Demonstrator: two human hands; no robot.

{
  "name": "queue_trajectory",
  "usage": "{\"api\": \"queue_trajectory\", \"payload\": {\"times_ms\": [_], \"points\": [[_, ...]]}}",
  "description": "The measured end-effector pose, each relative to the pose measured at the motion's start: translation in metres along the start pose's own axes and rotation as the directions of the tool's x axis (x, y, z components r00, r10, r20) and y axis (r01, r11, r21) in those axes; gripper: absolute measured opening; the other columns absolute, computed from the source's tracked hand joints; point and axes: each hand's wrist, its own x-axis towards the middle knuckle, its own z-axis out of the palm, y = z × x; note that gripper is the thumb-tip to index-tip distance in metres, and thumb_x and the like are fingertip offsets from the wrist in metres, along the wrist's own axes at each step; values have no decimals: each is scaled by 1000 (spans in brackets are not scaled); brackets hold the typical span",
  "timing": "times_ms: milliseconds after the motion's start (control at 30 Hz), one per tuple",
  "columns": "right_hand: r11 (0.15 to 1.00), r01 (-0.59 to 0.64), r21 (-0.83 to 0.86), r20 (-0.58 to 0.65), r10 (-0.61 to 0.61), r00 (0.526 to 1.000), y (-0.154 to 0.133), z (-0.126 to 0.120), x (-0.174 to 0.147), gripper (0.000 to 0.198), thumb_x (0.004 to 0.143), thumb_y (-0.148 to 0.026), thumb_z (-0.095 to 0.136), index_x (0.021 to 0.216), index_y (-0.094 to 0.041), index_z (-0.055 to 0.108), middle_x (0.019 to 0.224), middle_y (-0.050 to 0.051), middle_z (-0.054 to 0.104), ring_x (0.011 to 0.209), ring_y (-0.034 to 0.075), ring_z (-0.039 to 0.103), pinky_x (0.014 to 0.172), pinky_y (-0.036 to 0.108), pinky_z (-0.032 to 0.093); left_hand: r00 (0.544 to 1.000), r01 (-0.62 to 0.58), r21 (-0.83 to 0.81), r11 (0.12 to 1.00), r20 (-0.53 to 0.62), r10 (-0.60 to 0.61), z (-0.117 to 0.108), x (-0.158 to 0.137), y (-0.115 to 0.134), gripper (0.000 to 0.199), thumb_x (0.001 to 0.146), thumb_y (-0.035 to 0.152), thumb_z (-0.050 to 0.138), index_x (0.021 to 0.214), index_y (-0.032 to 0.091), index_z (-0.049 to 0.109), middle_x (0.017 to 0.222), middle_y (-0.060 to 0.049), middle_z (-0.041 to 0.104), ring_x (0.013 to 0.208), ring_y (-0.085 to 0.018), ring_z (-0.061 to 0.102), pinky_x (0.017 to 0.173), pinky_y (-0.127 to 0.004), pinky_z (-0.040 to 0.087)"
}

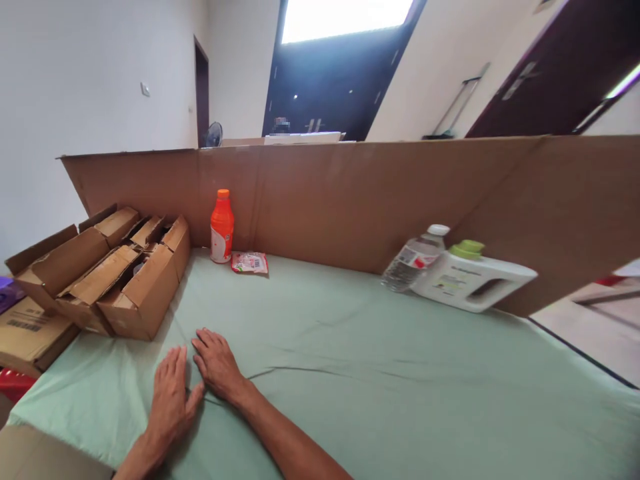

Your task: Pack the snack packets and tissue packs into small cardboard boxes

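Both hands rest on a pale green cloth [320, 327] spread over the table. My left hand [171, 397] lies palm down with its fingers pointing forward and the thumb spread to the right. Just right of it, my right hand [217, 363] is flat on the cloth, fingers stretched toward the upper left. Neither one holds anything. Dark crease lines run across the cloth beside them. Several open cardboard boxes [145, 287] stand to the left, the nearest things to my hands. An orange bottle [222, 227] is upright farther back, with a small red-and-white packet [250, 263] lying beside it.
A tall cardboard panel [320, 200] closes off the table's back. Against it at the right lean a clear plastic bottle [413, 260] with a white cap and a white jug [470, 280] with a green cap. Another carton [33, 333] sits at the left edge.
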Motion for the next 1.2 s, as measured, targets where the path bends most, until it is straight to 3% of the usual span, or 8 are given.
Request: {"api": "queue_trajectory", "payload": {"times_ms": [133,333,500,633,800,967,1200], "points": [[999,-20,-51,15,21,1000,0,3,-4,46,106,-30,44,150,-19,53,162,11,43,152,25,35,124,42,26,991,-87,56,995,102,81,5,-25,14,58,98,47,48,147,15,50,141,-20,64,132,-34,59,113,-51,33],[988,-107,-114,-18,105,994,-5,7,-14,50,105,-37,44,152,-20,51,163,16,39,153,33,33,122,56,21,969,-166,79,983,200,148,-33,-53,36,69,93,59,55,150,20,49,151,-18,56,140,-35,51,115,-54,28],[983,-108,-147,-17,106,994,-12,6,-44,53,105,-41,44,153,-20,49,164,15,39,153,32,31,123,54,19,966,-150,22,988,215,142,-51,-73,54,63,95,54,56,147,19,53,152,-18,55,141,-37,49,116,-57,29],[980,-105,-166,-6,106,994,-20,9,-83,53,105,-42,44,155,-24,47,166,11,37,154,29,29,125,49,17,977,-82,-65,995,193,93,-54,-82,61,49,99,40,53,142,17,56,150,-17,57,140,-35,50,117,-56,32],[969,-149,-196,-24,147,989,-33,12,-120,51,106,-39,41,154,-23,48,165,11,39,154,29,31,124,50,20,993,-35,-150,988,106,51,-53,-87,63,34,99,33,59,130,19,62,137,-12,64,130,-29,58,110,-53,44],[966,-176,-190,-62,167,984,-40,11,-131,49,106,-36,41,152,-22,51,162,12,43,152,29,35,123,52,24,998,-57,-154,986,20,60,-50,-88,60,33,98,37,63,126,19,63,133,-10,64,124,-28,60,106,-53,48],[973,-175,-152,-79,164,983,-42,9,-131,48,106,-37,41,151,-24,53,162,9,43,152,28,34,124,50,23,994,-105,-130,986,-49,99,-48,-86,55,33,97,28,53,127,19,65,131,-12,70,122,-29,63,106,-49,44]]}}
